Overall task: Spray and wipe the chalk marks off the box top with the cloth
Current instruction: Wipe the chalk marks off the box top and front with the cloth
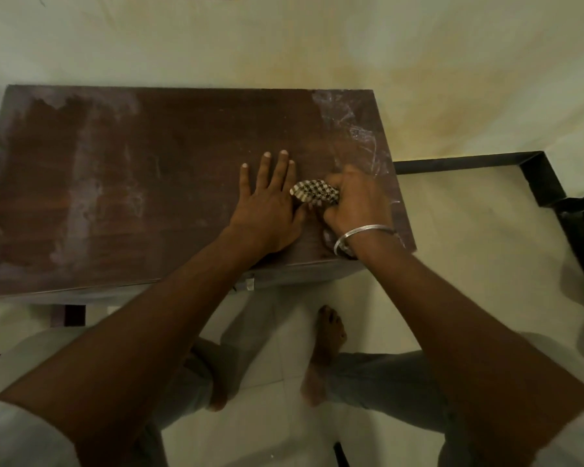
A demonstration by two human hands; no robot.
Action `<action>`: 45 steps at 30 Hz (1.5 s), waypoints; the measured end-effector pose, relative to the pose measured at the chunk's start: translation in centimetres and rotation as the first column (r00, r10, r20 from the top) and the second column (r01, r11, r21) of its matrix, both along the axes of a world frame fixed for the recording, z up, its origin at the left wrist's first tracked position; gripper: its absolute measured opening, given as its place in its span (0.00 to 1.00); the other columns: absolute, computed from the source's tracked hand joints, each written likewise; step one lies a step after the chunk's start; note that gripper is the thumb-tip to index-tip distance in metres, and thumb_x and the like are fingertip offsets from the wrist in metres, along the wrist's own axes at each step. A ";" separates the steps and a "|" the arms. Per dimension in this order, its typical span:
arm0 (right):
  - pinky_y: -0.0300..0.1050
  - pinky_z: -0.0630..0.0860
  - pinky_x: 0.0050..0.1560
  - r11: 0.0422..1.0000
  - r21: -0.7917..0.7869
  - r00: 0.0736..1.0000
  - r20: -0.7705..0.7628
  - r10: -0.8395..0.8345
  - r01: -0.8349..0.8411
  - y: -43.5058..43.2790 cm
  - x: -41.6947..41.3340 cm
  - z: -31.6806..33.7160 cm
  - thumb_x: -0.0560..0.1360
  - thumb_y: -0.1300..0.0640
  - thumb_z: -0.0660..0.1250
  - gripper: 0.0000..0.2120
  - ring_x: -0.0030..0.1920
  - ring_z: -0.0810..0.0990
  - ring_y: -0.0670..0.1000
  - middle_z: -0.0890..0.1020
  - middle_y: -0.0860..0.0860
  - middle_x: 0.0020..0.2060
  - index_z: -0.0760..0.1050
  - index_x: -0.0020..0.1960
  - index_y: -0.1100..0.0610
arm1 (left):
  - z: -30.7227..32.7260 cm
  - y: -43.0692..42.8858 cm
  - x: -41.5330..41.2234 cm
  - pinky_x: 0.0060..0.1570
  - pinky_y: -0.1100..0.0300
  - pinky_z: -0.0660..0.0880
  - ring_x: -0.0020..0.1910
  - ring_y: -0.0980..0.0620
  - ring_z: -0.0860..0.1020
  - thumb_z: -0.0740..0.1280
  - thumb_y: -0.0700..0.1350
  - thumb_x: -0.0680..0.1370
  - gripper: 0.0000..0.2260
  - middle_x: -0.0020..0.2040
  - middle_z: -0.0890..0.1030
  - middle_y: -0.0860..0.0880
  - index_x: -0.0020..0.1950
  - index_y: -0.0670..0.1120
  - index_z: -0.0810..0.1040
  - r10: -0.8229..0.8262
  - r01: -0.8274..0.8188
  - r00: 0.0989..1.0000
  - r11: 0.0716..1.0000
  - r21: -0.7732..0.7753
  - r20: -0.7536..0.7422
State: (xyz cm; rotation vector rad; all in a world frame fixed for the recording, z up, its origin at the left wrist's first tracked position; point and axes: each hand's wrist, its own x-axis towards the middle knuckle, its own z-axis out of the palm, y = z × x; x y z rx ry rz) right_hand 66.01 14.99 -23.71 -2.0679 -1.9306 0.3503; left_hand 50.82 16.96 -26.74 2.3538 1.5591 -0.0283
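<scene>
Head view of a dark brown box top seen from above, with both bare forearms reaching onto its right-hand part. The left hand lies flat on the wood, palm down, fingers spread and straight, gripping nothing; its little-finger side touches the cloth. The right hand is curled closed around a bunched checked cloth, black and white in pattern, which protrudes from the fist toward the left hand and rests pressed on the surface between the two hands. A silver bangle circles the right wrist, just behind the fist. White chalk marks remain as scribbled lines beyond and slightly outward of the right hand, reaching the far right corner of the box top and running down along the right edge beside the knuckles. Far to the left of the left hand, the surface shows pale, smeared streaks and a hazy patch near the far left corner. Beneath the forearms, on the near side of the box, a bare foot stands on pale floor tiles, with grey trouser legs on either side. To the right of the right hand, off the box, a dark angular metal frame lies against the pale floor.
</scene>
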 end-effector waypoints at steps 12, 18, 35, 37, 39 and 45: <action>0.52 0.78 0.48 0.996 -0.070 0.999 0.007 -0.052 0.053 -3.5 -0.3 1.1 0.68 0.57 0.71 0.10 0.53 0.77 0.58 0.78 0.52 0.50 0.81 0.49 0.48 | -1.4 -4.2 0.3 0.76 0.37 0.41 0.81 0.42 0.45 0.48 0.61 0.80 0.35 0.81 0.49 0.40 0.80 0.40 0.52 -0.090 0.081 0.995 0.985 0.154 0.053; 0.46 0.74 0.48 0.992 -0.102 0.997 0.041 -0.069 0.073 -6.1 -0.4 1.3 0.69 0.55 0.73 0.14 0.55 0.76 0.54 0.77 0.51 0.54 0.79 0.55 0.48 | -1.5 -5.5 0.0 0.77 0.39 0.47 0.81 0.43 0.50 0.46 0.62 0.80 0.36 0.80 0.54 0.39 0.79 0.37 0.56 -0.182 0.174 0.983 0.957 0.233 0.015; 0.43 0.73 0.45 0.956 -0.042 0.955 0.072 -0.288 0.292 -9.7 4.9 1.0 0.68 0.59 0.72 0.19 0.51 0.79 0.55 0.78 0.52 0.53 0.78 0.58 0.48 | -1.9 -5.0 1.7 0.77 0.39 0.43 0.81 0.42 0.43 0.47 0.80 0.69 0.57 0.81 0.45 0.38 0.80 0.36 0.47 -0.229 0.235 0.972 0.951 0.203 -0.053; 0.43 0.73 0.46 0.954 -0.045 0.953 0.076 -0.293 0.297 -9.6 4.4 1.1 0.68 0.59 0.72 0.19 0.52 0.78 0.55 0.78 0.52 0.54 0.78 0.58 0.49 | -2.0 -5.0 2.1 0.77 0.39 0.43 0.80 0.41 0.42 0.49 0.80 0.69 0.57 0.81 0.45 0.37 0.80 0.36 0.46 -0.232 0.235 0.972 0.951 0.201 -0.042; 0.45 0.75 0.47 0.967 -0.056 0.968 0.064 -0.243 0.247 -9.5 2.9 1.1 0.68 0.58 0.73 0.18 0.54 0.78 0.55 0.77 0.52 0.55 0.78 0.58 0.50 | -1.7 -5.1 3.0 0.77 0.39 0.42 0.80 0.40 0.42 0.48 0.78 0.70 0.56 0.81 0.44 0.36 0.80 0.35 0.45 -0.237 0.237 0.971 0.954 0.185 -0.023; 0.46 0.76 0.44 0.994 -0.084 0.997 0.018 -0.072 0.073 -9.0 2.0 0.8 0.67 0.55 0.75 0.15 0.51 0.78 0.54 0.77 0.52 0.53 0.79 0.53 0.50 | -0.6 -4.4 5.1 0.76 0.38 0.39 0.79 0.39 0.37 0.34 0.73 0.67 0.53 0.80 0.40 0.36 0.79 0.35 0.41 -0.252 0.255 0.967 0.962 0.100 -0.037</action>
